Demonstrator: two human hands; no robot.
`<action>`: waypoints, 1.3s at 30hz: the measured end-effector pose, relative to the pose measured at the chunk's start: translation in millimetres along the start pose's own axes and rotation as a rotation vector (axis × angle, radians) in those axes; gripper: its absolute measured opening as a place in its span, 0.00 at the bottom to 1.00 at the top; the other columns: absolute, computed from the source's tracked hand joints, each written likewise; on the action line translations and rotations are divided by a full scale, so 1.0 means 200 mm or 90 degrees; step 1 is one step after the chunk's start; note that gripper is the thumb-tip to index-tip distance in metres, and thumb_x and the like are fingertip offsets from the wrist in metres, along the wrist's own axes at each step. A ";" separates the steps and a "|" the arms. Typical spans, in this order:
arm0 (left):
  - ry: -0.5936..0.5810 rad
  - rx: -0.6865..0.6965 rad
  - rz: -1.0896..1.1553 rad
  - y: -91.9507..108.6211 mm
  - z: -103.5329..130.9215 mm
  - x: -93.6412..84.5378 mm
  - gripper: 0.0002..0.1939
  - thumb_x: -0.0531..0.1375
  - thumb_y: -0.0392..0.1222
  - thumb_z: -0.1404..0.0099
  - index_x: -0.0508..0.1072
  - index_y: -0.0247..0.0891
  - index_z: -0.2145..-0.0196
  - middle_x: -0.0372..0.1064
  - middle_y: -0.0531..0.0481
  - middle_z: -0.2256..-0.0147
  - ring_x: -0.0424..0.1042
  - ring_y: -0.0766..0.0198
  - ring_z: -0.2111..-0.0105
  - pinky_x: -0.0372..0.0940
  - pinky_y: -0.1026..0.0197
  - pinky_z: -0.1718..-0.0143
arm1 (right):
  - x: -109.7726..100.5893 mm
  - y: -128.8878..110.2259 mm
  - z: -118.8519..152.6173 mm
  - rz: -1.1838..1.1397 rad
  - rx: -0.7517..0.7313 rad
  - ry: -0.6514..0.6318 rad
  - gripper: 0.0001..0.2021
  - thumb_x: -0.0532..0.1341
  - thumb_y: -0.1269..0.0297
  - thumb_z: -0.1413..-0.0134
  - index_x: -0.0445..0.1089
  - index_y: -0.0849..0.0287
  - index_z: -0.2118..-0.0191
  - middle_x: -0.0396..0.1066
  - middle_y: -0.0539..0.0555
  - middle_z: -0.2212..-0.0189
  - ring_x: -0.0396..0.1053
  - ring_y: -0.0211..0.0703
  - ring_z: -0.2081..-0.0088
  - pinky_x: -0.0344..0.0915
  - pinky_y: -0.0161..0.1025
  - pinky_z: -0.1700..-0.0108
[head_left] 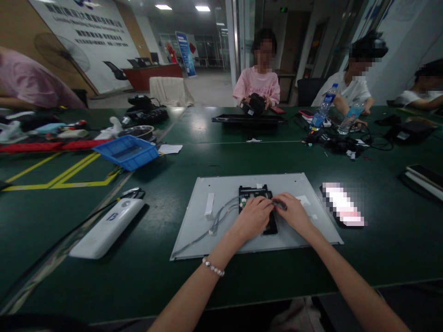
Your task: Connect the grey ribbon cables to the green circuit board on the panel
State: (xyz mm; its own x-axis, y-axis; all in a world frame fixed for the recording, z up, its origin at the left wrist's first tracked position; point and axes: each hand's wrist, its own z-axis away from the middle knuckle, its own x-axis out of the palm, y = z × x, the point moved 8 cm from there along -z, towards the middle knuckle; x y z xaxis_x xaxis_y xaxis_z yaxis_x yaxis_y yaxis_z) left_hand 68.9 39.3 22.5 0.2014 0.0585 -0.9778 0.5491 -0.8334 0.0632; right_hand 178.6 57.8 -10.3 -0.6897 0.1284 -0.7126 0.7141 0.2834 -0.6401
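Note:
A light grey metal panel (194, 221) lies flat on the table in front of me. At its middle is a black plastic housing (272, 227) with a small green circuit board (243, 201) at its left side. My left hand (254, 214) rests over the housing, its fingers bent together and the fingertips hiding what they grip. Close beside it, my right hand (294, 212) pinches a small dark piece (279, 204) at the housing's right edge. Thin grey cables (216, 223) run from the housing across the panel to its lower left corner.
A white power bank (107, 228) with black cables lies left, a lit phone (342, 205) right. Farther back are a blue plastic basket (128, 152), two water bottles (323, 108) and a flat black device (247, 120). Several people sit around the green table (155, 281).

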 end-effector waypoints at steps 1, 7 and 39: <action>-0.001 0.008 -0.007 0.01 0.00 0.00 0.14 0.49 0.33 0.34 0.66 0.37 0.52 0.63 0.46 0.49 0.57 0.58 0.47 0.53 0.54 0.47 | 0.01 0.00 0.00 0.005 0.001 -0.001 0.11 0.57 0.72 0.48 0.70 0.57 0.58 0.69 0.55 0.60 0.66 0.45 0.57 0.62 0.43 0.52; -0.003 0.047 -0.029 0.03 0.00 0.00 0.13 0.51 0.33 0.35 0.67 0.37 0.54 0.64 0.47 0.49 0.55 0.57 0.45 0.48 0.52 0.43 | 0.03 0.02 0.00 0.043 -0.003 0.000 0.11 0.56 0.72 0.47 0.69 0.57 0.58 0.68 0.55 0.59 0.65 0.45 0.56 0.61 0.43 0.51; 0.027 0.030 0.009 -0.01 0.00 -0.05 0.20 0.51 0.32 0.35 0.62 0.41 0.46 0.60 0.46 0.46 0.56 0.57 0.44 0.47 0.49 0.41 | -0.03 0.01 0.02 -0.010 0.004 0.039 0.10 0.53 0.70 0.44 0.70 0.58 0.60 0.69 0.56 0.61 0.67 0.45 0.59 0.64 0.43 0.54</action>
State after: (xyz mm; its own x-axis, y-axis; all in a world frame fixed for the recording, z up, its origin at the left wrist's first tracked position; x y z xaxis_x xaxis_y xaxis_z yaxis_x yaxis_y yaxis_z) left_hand 66.6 40.0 31.7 0.2432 0.0684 -0.9676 0.5068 -0.8595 0.0667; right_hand 185.2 53.9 -9.2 -0.7065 0.1828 -0.6837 0.7040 0.2797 -0.6528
